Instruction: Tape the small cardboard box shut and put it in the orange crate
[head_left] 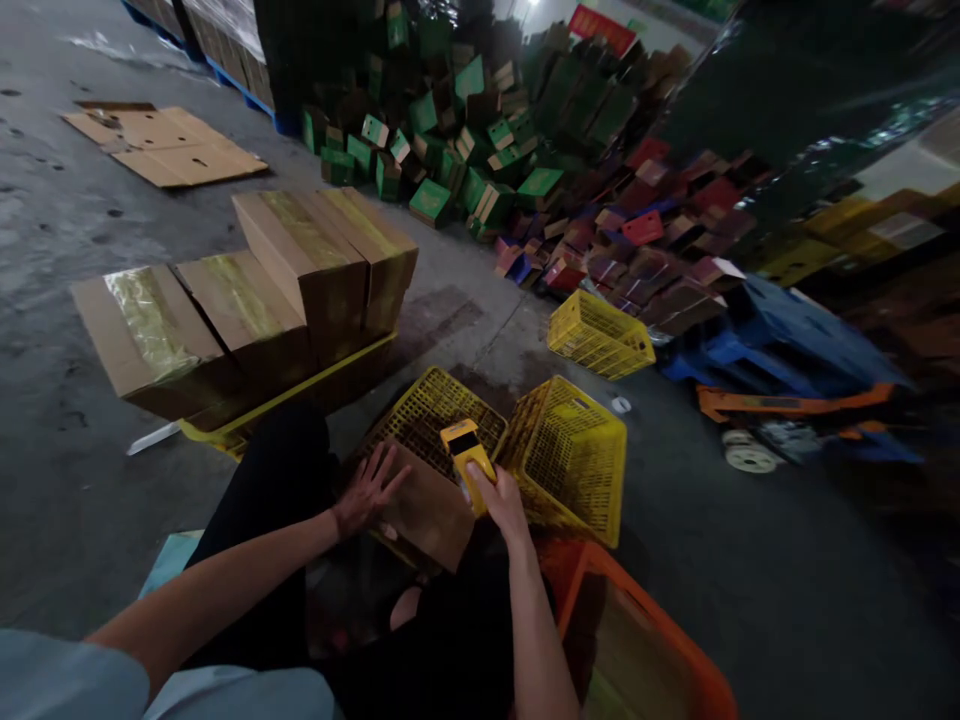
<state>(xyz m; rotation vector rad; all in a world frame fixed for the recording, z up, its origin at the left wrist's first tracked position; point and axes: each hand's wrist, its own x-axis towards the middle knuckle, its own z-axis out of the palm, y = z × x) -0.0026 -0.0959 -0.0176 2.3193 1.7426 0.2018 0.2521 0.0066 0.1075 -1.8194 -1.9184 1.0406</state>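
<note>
Hidden: underside of the brown cardboard box [431, 515], at the near end of a yellow mesh plastic crate [444, 402], before the lap; cut off at lower edge: orange plastic crate [664, 615]. Left hand [367, 492]: fingers spread over the box's left end. Right hand [499, 497]: wrapped around a yellow handheld device with dark window [463, 450], details too small to read, above the box's right end. Just right: second yellow plastic crate [600, 440], open-topped. Left: taped brown cartons [244, 300]. Beyond: heaped green boxes [431, 202].
</note>
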